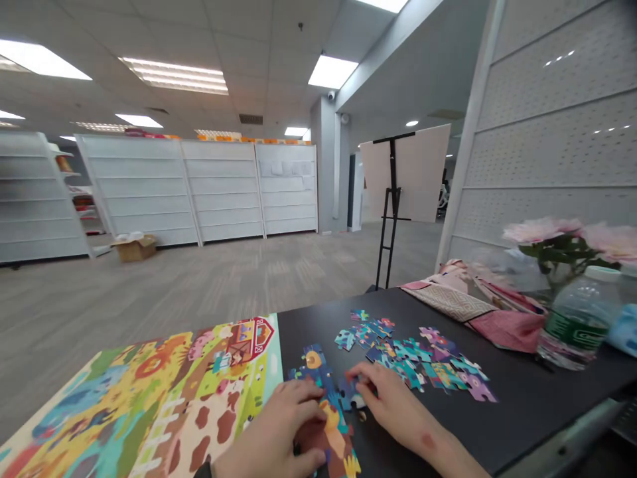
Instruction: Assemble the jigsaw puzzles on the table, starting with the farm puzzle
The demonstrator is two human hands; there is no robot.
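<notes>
Hands bent over a jigsaw: a person's L hand point(281, 425), w/ a dark band point(203, 471) at the wrist, lies nearest the camera, fingers curled over the L side of a partly joined puzzle strip point(337, 435), thumb apart from the fingertips. The strip, showing cartoon figures on blue, runs away from the viewer on a dark table point(522, 393), btwn the two hands. The R hand point(391, 398) bends in from the other side, its fingertips at a blue puzzle piece point(351, 396) beside the strip; can't tell if thumb & index are clamped on it or merely touching.

At L, a bright animal picture point(199, 385), incl. a spotted cow & a red barn, lies next to the strip. Loose puzzle pieces point(413, 362) spread & overlap just beyond the R hand. Farther R: a clear water bottle point(572, 325) w/ green label stands upright near a pink pouch point(507, 326), pale pink flowers point(547, 230) behind.

Beyond the table, a perforated panel point(542, 146) rises at R, & a black stand point(393, 166) holds a pale board point(423, 176). In the bkgd, a cardboard box point(135, 249) sits on carpet point(279, 265) by white shelving units point(139, 189).
</notes>
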